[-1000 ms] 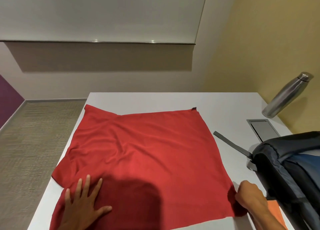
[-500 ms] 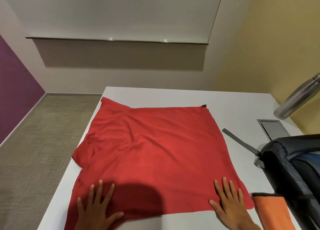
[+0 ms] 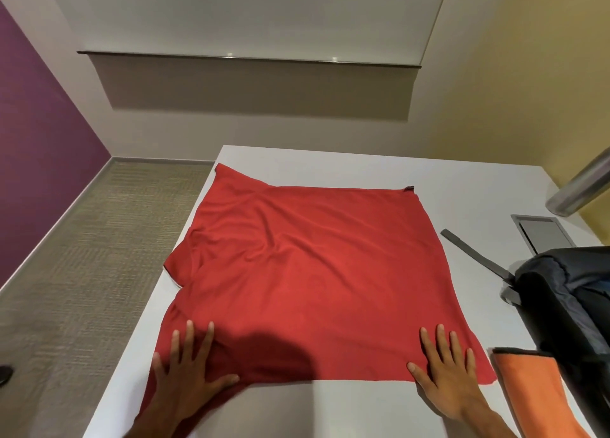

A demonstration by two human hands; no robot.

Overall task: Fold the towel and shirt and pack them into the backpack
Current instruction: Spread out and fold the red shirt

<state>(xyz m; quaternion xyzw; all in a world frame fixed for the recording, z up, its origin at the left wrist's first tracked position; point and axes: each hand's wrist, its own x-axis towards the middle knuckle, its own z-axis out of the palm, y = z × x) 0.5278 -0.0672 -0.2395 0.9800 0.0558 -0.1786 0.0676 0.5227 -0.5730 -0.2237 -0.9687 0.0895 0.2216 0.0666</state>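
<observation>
A red shirt (image 3: pixel 313 272) lies spread flat on the white table (image 3: pixel 363 167), one sleeve hanging off the left edge. My left hand (image 3: pixel 188 371) presses flat on its near left corner, fingers spread. My right hand (image 3: pixel 445 368) rests flat on its near right corner, fingers apart. A folded orange towel (image 3: pixel 534 394) lies on the table just right of my right hand. The dark backpack (image 3: pixel 571 299) stands open at the right edge, a grey strap (image 3: pixel 475 252) trailing toward the shirt.
A steel bottle (image 3: pixel 581 186) leans at the far right by the yellow wall. A grey cable hatch (image 3: pixel 541 233) is set into the table behind the backpack. Carpeted floor lies left of the table.
My right hand has gone from gripping the shirt's near right corner to lying flat on it. My left hand stays flat on the shirt. The view has shifted left, and the towel came into view.
</observation>
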